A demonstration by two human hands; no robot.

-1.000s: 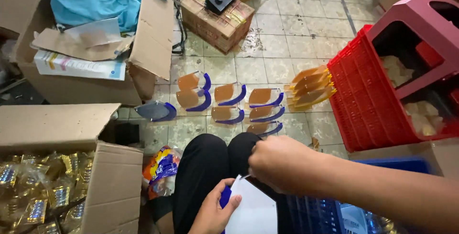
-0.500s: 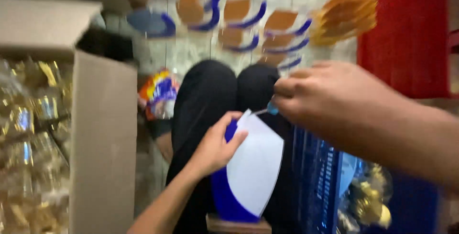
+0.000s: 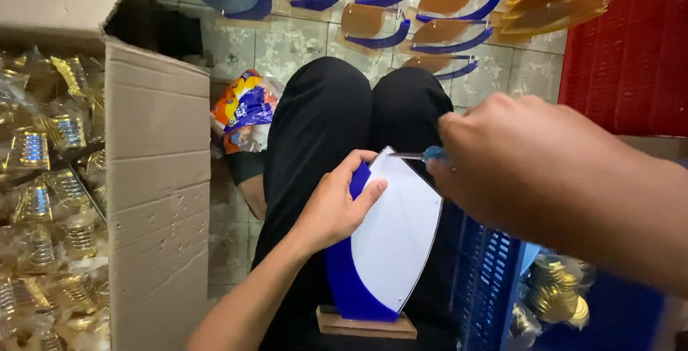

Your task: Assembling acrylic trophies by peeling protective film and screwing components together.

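My left hand (image 3: 335, 206) grips the upper left edge of a shield-shaped plaque (image 3: 390, 240) with a white face and a blue curved edge. The plaque stands on a small wooden base (image 3: 365, 324) on my lap. My right hand (image 3: 534, 168) holds a small screwdriver (image 3: 421, 155) with a blue handle. The screwdriver's metal tip touches the plaque's top corner.
An open cardboard box (image 3: 154, 179) of gold items in clear wrap stands at the left. Several blue-and-amber plaque pieces (image 3: 387, 17) lie on the tiled floor ahead. A red crate (image 3: 631, 50) is at the right, a blue crate (image 3: 494, 286) under my right arm, and a snack bag (image 3: 244, 107) by my knee.
The view has tilted down and closer to my lap. My right hand has brought the screwdriver tip onto the plaque's top corner. My left hand keeps its grip.
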